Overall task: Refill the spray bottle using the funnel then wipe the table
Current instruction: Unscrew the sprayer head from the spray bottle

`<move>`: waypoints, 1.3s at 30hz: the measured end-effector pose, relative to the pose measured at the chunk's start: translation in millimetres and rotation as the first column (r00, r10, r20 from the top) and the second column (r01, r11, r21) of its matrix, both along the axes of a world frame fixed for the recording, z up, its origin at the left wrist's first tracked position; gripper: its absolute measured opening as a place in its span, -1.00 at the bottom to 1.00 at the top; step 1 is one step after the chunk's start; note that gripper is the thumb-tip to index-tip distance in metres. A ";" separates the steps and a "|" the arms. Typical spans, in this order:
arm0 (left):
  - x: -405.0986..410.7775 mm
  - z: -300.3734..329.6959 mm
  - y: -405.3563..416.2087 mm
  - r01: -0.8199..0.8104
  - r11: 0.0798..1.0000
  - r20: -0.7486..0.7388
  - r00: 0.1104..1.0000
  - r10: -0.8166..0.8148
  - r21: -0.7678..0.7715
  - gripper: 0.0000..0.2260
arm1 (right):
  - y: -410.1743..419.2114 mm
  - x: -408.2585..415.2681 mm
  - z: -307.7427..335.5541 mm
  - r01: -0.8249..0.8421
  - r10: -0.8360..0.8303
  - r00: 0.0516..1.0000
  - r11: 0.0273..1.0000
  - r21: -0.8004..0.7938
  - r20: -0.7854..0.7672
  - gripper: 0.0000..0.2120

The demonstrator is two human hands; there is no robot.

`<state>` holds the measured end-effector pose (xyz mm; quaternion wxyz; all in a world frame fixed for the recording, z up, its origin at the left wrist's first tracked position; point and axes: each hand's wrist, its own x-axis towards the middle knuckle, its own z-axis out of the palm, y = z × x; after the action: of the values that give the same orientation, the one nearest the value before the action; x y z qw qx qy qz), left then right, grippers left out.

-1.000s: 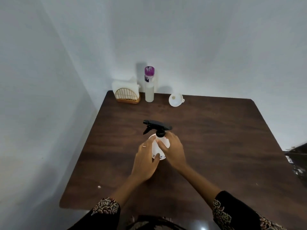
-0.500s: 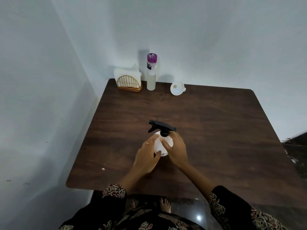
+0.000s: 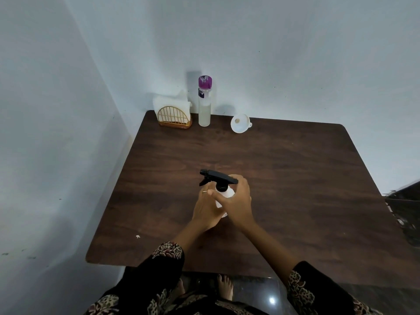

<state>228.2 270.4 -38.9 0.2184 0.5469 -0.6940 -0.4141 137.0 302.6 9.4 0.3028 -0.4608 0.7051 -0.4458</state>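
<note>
— So, how many things stand on the dark brown wooden table (image 3: 284,178)?

— Four. One white plastic spray bottle with a black trigger head (image 3: 223,189) near the middle, upright. Along the far edge: one gold wire napkin holder with white paper napkins (image 3: 174,114) in the corner, one tall clear bottle with a purple cap (image 3: 204,103) just beside it on the right, and one white plastic funnel (image 3: 240,123) further right, apart from both, lying tilted with its mouth toward the camera.

— And the hands?

— Two, both on the spray bottle. The left hand (image 3: 205,210) wraps the white body from the left, fingers curled round it; one ring shows on a finger. The right hand (image 3: 236,202) closes round the neck just under the black head, thumb across the front.

— Any writing?

— The tall bottle carries a dark label below its cap, too small to read. Its lower part holds cloudy whitish liquid. No lettering can be made out on the spray bottle.

— Anything else?

— One small white speck (image 3: 137,236) on the table near the left front corner, and two patterned dark sleeves (image 3: 168,255).
</note>
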 end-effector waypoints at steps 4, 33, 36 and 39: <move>-2.6 -16.9 -5.0 -0.015 0.997 -0.012 1.000 0.016 0.082 -0.31 | -2.9 -2.8 2.6 0.080 -0.079 0.996 0.997 0.022 -0.033 -0.66; -3.3 -25.7 -2.5 0.023 0.993 -0.060 0.998 -0.016 0.119 -0.44 | -2.9 -3.1 1.0 0.058 -0.071 0.982 0.996 0.073 0.176 -0.49; -1.8 -23.3 -1.2 0.032 0.991 -0.019 0.999 -0.030 0.131 -0.31 | -3.3 -7.4 -1.1 0.032 -0.040 0.995 0.994 0.103 0.086 -0.67; -1.2 -21.9 -1.9 0.039 0.992 -0.022 0.999 -0.037 0.122 -0.34 | -3.4 -16.1 -1.3 -0.104 0.094 0.993 0.979 0.177 0.067 -0.74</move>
<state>227.0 268.5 -60.8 0.1832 0.5421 -0.6754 -0.4652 120.9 299.2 8.1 0.3853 -0.4530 0.7096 -0.3778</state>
